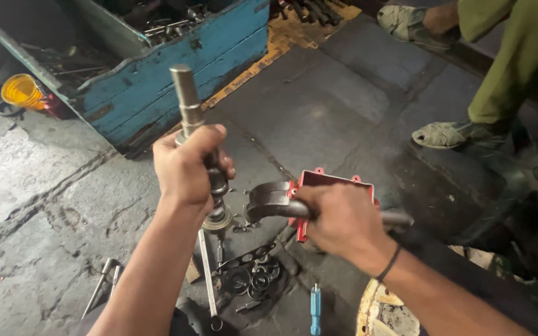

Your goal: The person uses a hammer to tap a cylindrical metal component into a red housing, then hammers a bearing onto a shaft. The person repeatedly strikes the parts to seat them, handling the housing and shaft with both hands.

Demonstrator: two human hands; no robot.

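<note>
Above the stone floor (45, 186), left hand (185, 165) closes its fingers around an upright steel shaft (185, 99), likely heavy, stiff, oily; right hand (344, 221) grips a hammer (275, 199) by its handle, just right.

Your left hand (185, 165) covers the middle of the steel shaft (188, 102), and your right hand (344, 224) hides most of the hammer (272, 199) handle. The red tray (337, 182) is half hidden, and the picture's edge cuts off the seated person (499, 68) above the knees.
</note>
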